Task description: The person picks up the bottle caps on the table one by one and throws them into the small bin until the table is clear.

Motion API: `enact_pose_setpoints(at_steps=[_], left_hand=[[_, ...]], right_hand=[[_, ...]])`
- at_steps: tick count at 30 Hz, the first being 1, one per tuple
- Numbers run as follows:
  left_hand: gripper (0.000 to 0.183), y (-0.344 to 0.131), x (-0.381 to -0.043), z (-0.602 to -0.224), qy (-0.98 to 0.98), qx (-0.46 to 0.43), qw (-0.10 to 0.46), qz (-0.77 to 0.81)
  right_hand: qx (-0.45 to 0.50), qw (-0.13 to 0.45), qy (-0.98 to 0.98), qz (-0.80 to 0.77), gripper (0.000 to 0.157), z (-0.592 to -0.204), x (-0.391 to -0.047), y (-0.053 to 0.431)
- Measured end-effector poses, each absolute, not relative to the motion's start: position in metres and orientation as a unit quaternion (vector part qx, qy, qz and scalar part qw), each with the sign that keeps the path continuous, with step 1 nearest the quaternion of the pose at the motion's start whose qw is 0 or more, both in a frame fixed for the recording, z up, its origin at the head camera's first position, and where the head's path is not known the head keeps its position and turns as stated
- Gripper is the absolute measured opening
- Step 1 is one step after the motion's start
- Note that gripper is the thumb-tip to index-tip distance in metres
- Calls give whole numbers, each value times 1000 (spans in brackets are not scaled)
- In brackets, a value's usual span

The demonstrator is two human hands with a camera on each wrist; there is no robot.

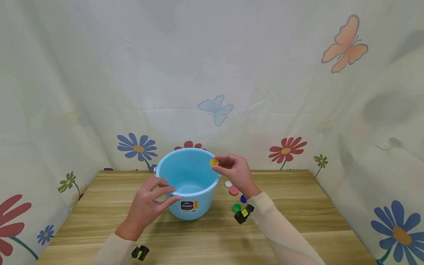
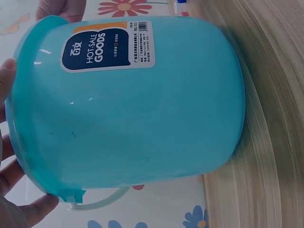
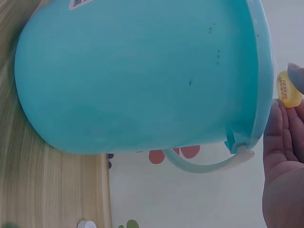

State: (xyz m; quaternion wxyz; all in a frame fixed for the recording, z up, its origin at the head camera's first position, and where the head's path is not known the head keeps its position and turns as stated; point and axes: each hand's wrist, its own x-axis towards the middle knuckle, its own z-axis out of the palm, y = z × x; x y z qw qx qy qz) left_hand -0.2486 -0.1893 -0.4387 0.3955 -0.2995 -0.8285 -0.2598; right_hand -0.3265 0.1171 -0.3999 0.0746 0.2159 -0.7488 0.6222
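The left hand (image 1: 145, 202) holds the rim of a big blue bucket (image 1: 202, 204), with its thumb on the outside and finger tips over the edge. The right hand (image 1: 236, 173) pinches a little yellow cap (image 1: 214, 162) between its thumb and fingers, just above the rim on that hand's side. Small red writing shows on the cap. The bucket stands upright on the wooden bench (image 1: 298, 206), between the two hands. A sticker (image 1: 189, 206) is on the bucket's front, just beside the left thumb, and it says HOT-SALE GOODS. A pale handle (image 3: 204, 166) hangs on the far side of the bucket from the hands. Four more caps lie on the bench below the right hand and its wrist: a white cap (image 1: 228, 184) touching or almost touching a pinkish red cap (image 1: 233, 190), then a blue cap (image 1: 243, 198), and a green cap (image 1: 236, 207) nearest the person. Each wrist wears a small black box. Past both hands hangs a pale cloth (image 1: 265, 55) with flowers and butterflies on it.
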Motion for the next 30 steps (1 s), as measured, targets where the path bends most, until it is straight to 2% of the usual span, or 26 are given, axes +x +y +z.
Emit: enact_pose_setpoints(at_steps=[11, 17, 20, 30], left_hand=[[37, -188, -246, -438, -834, -294, 391, -256], [46, -188, -246, -439, -829, -297, 395, -261], [37, -188, -246, -439, -831, -296, 391, -263], [38, -187, -246, -438, -831, -296, 394, -260]], right_hand=[[218, 62, -742, 631, 34, -402, -330, 113], [212, 63, -744, 630, 34, -401, -329, 109], [211, 61, -742, 634, 35, -399, -329, 107], [214, 60, -738, 637, 35, -398, -329, 104]])
